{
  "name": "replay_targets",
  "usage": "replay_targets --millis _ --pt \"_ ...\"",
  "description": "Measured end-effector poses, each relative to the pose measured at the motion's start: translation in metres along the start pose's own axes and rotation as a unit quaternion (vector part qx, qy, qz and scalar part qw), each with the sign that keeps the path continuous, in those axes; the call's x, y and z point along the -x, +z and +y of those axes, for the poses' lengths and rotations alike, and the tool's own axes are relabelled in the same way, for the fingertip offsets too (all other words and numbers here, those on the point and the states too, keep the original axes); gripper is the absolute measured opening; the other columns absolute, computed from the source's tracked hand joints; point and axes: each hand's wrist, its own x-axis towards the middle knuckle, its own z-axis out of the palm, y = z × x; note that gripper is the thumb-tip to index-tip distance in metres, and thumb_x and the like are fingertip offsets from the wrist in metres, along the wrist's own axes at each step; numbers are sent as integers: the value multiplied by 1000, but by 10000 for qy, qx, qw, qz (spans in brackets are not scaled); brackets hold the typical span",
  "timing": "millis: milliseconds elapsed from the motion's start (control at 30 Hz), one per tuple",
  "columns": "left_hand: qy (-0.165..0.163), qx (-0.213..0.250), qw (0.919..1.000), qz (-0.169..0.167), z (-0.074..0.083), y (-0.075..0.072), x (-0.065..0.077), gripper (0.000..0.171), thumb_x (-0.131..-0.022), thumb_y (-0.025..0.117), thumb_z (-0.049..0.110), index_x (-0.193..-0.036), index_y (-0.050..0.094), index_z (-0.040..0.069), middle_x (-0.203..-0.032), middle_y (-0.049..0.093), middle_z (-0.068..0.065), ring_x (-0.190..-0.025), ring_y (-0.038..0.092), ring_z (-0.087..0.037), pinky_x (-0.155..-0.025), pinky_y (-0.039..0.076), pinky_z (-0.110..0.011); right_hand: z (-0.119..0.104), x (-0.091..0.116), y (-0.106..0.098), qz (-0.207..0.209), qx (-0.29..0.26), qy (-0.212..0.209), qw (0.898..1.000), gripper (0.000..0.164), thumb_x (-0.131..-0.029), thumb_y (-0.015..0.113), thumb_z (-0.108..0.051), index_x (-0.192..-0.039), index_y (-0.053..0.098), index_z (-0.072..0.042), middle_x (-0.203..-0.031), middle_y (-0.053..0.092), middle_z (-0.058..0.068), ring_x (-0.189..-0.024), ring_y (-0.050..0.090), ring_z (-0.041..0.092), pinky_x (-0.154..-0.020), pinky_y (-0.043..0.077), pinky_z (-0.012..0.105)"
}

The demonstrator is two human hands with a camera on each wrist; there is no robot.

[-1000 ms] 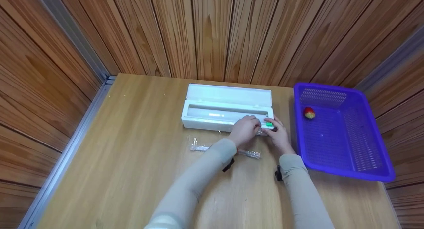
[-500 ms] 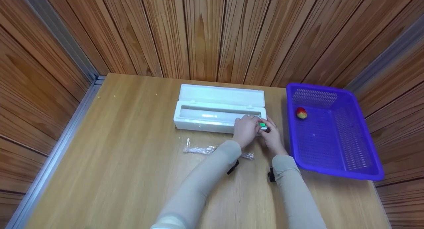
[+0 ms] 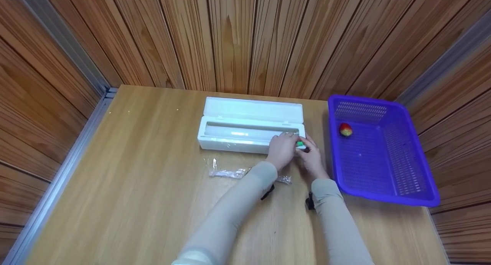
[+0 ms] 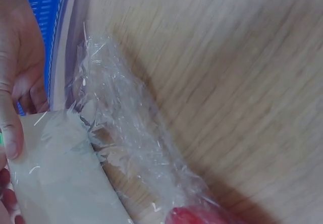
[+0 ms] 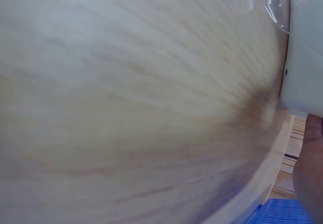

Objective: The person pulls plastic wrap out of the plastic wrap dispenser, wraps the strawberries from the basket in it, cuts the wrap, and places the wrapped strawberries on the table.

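A long white cling film dispenser (image 3: 234, 145) lies on the table, its lid (image 3: 253, 108) raised at the back and a film roll (image 3: 238, 132) inside. At its right end is a green slider (image 3: 300, 144). My left hand (image 3: 282, 148) bends over the front edge beside the slider; its fingertips are mostly hidden, so I cannot tell what they hold. My right hand (image 3: 312, 157) grips the right end corner, with its thumb (image 4: 12, 138) on the front face. Below my left forearm lies crumpled clear film (image 4: 131, 128) around a red thing (image 4: 189, 216).
A purple plastic basket (image 3: 387, 199) stands at the right, close to my right forearm, with a red and yellow fruit (image 3: 345, 129) inside. Wood-panelled walls rise behind the table and at both sides. A few tiny pale specks dot the table's back left.
My left hand has moved right along the dispenser's front edge, closer to the slider and my right hand. The head view has shifted slightly. The lid stays raised.
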Motion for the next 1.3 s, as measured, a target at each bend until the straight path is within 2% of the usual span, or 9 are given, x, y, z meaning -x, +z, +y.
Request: replay_targets --millis 133,267,467,667,767,967,1133,1200,1300 --pt "47 271 9996 -96 -2 0 1 32 -84 56 24 -116 54 23 -114 56 6 -104 52 -12 -88 44 -28 -1 -1 -1 -39 -10 163 9999 49 -82 59 -13 -128 44 -12 -148 16 3 -136 13 23 -107 26 36" --pt "89 546 9984 -98 -3 1 2 33 -84 56 20 -117 52 19 -115 54 4 -106 51 -13 -92 43 -27 -1 -1 -2 -38 -82 284 9996 47 -81 60 -14 -126 47 -14 -148 15 3 -137 11 23 -109 23 36" --pt "293 276 9990 182 -8 1 3 30 -82 58 19 -112 56 15 -107 56 3 -98 54 -13 -88 45 -26 0 0 0 -16 -74 34 10000 45 -79 62 -18 -122 51 -11 -147 18 6 -136 13 25 -109 22 36" --pt "311 123 9992 222 -13 -3 5 29 -79 62 22 -107 57 15 -103 57 3 -93 55 -13 -82 47 -27 -1 -1 1 -107 -104 198 9997 45 -77 63 -22 -120 53 -16 -147 18 1 -136 15 22 -108 25 34" --pt "312 127 9990 307 -20 -6 7 18 -83 57 21 -99 58 15 -98 58 3 -88 56 -13 -79 48 -27 0 -1 -2 -77 -108 110 9999 43 -77 63 -21 -119 54 -14 -147 19 3 -135 17 22 -107 26 33" --pt "232 407 9978 467 -54 -19 17 7 -86 51 20 -88 56 14 -90 57 3 -84 55 -13 -76 47 -26 -1 -3 -6 53 22 -170 9998 43 -76 65 -19 -117 55 -10 -146 22 7 -135 18 24 -111 17 33" --pt "-19 774 9965 303 -85 -30 30 5 -86 50 17 -89 54 16 -89 55 5 -83 51 -11 -76 46 -24 0 -4 -2 59 -89 -387 9992 43 -75 66 -16 -115 55 -5 -144 24 10 -134 20 26 -111 17 33" --pt "-244 1083 9937 164 -98 -36 36 6 -87 49 17 -90 54 17 -89 53 6 -83 50 -9 -75 45 -24 1 -4 0 87 -93 -358 9993 42 -76 66 -15 -115 55 -5 -144 24 9 -134 19 26 -111 17 34" --pt "-472 1249 9910 -5 -117 -43 44 8 -88 45 18 -91 53 19 -89 51 7 -82 49 -9 -76 44 -25 1 -3 2 88 -97 -274 9995 42 -76 65 -14 -115 55 -6 -145 24 8 -135 17 25 -111 14 35"
